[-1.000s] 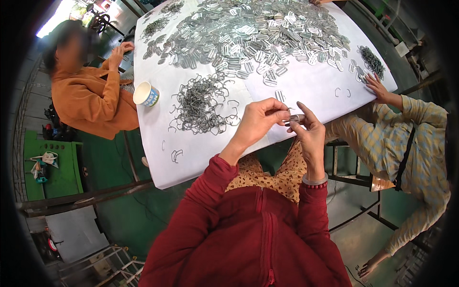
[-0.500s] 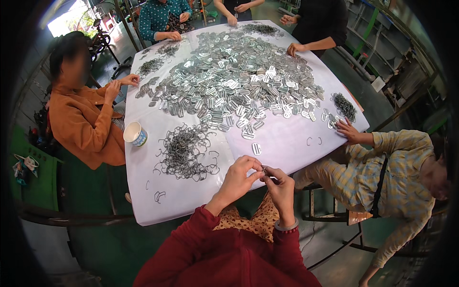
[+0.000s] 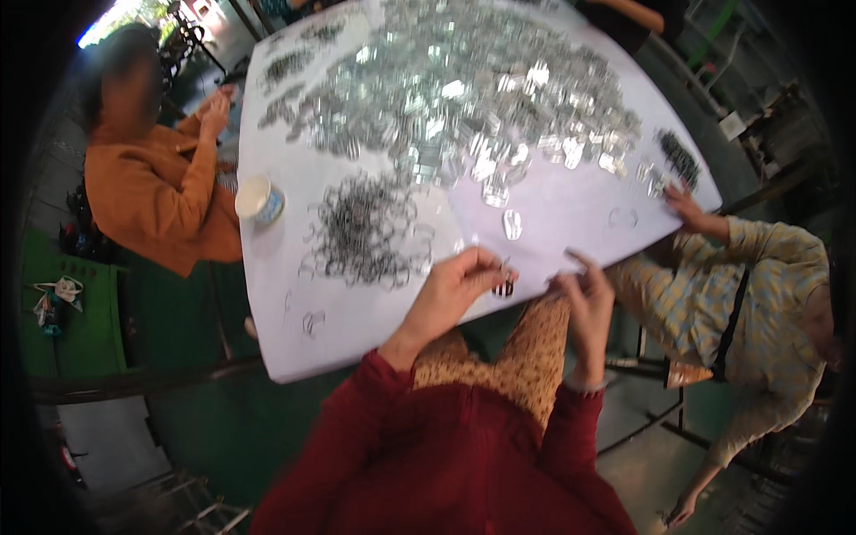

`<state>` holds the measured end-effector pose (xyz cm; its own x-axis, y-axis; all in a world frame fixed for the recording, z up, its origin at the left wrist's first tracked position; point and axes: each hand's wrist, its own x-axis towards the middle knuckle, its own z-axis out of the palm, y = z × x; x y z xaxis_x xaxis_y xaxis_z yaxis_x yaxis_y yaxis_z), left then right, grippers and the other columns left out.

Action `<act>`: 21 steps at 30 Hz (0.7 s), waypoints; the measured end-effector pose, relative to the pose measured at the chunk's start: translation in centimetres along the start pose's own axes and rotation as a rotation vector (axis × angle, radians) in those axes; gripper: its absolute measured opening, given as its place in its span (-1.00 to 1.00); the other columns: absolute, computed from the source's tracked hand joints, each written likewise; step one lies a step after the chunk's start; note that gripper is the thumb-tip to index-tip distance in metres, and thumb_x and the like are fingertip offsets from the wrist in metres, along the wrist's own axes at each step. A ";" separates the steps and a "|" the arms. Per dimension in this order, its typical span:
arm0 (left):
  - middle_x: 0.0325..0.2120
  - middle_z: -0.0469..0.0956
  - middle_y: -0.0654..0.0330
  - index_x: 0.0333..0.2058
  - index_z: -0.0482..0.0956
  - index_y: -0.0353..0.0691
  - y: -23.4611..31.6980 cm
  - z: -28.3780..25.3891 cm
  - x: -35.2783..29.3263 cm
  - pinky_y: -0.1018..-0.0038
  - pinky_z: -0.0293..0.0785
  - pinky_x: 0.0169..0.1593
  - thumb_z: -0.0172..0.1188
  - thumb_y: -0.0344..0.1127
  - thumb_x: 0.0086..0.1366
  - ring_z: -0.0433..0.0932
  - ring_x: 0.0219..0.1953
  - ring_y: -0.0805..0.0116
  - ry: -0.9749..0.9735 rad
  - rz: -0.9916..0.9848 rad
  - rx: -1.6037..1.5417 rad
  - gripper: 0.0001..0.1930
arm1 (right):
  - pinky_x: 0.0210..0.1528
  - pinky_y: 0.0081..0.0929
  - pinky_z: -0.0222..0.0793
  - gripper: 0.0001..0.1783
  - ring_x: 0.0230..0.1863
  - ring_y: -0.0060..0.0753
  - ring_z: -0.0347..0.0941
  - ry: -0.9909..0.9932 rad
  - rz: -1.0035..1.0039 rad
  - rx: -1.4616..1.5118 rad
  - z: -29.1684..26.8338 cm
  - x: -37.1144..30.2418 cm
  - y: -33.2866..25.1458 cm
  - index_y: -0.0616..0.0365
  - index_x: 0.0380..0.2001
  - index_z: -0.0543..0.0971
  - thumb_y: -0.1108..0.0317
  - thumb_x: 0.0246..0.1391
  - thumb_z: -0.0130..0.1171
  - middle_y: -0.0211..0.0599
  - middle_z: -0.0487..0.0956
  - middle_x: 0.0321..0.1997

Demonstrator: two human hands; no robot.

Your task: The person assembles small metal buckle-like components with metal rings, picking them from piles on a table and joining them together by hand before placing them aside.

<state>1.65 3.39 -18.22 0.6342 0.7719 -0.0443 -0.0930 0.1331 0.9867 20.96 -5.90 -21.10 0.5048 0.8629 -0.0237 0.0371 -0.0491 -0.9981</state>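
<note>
My left hand [image 3: 456, 290] pinches a small slotted metal buckle [image 3: 504, 287] between thumb and fingertips, near the table's front edge. To its right, my right hand [image 3: 587, 303] is apart from the buckle, its fingers spread with nothing seen in them. A single pale slotted buckle [image 3: 512, 225] lies on the table just beyond my hands. Left of my left hand is a tangled pile of dark bent wire pieces [image 3: 361, 232]. Motion blurs the picture a little.
A large heap of shiny slotted buckles [image 3: 428, 98] covers the middle of the white table [image 3: 571, 214]. A paper cup [image 3: 259, 201] stands at the left edge. People sit around; a co-worker's hand [image 3: 685, 207] rests by buckles and a dark wire pile [image 3: 679, 159] at right.
My hands, together at the buckle before, have parted: the right has moved away to the right and opened, while the left keeps the buckle. The whole view has tilted downward.
</note>
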 end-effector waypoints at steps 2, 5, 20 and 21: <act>-0.35 0.57 0.20 -0.30 0.48 -0.36 -0.1 -1.0 -0.5 0.58 0.42 -0.14 0.12 -0.49 0.24 0.50 -0.29 0.54 0.002 0.004 0.043 -0.92 | -0.46 -0.65 0.40 -0.63 -0.54 -0.60 0.47 0.025 0.001 -0.134 0.5 1.4 0.5 0.32 -0.03 0.46 0.54 0.04 0.09 -0.21 0.57 -0.48; -0.29 0.59 0.12 -0.31 0.43 -0.38 -0.9 -1.4 -1.0 0.52 0.47 -0.11 0.07 -0.55 0.25 0.53 -0.26 0.49 -0.019 0.016 0.008 -0.95 | -0.43 -0.64 0.38 -0.68 -0.45 -0.59 0.46 -0.093 0.002 -0.249 1.1 3.8 2.9 0.36 -0.09 0.51 0.47 0.08 0.07 -0.25 0.57 -0.45; -0.35 0.59 0.18 -0.34 0.48 -0.34 -2.1 -1.1 -0.6 0.58 0.44 -0.16 0.13 -0.50 0.23 0.51 -0.29 0.53 0.008 -0.047 -0.123 -0.95 | -0.47 -0.43 0.40 -0.78 -0.55 -0.19 0.48 -0.155 -0.131 -0.613 6.4 9.1 4.3 0.36 -0.47 0.44 0.54 -0.24 0.24 -0.06 0.50 -0.57; -0.37 0.58 0.20 -0.34 0.48 -0.35 -2.3 -0.9 -0.4 0.59 0.44 -0.17 0.14 -0.49 0.22 0.51 -0.30 0.55 -0.006 -0.049 -0.095 -0.94 | -0.48 -0.45 0.41 -0.81 -0.58 -0.23 0.49 -0.151 -0.067 -0.504 6.1 8.2 3.0 0.37 -0.45 0.42 0.59 -0.20 0.20 -0.10 0.50 -0.60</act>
<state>0.92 3.35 -20.62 0.6444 0.7592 -0.0914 -0.1340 0.2297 0.9640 19.98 4.08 -24.64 0.3584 0.9336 -0.0055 0.4940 -0.1946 -0.8474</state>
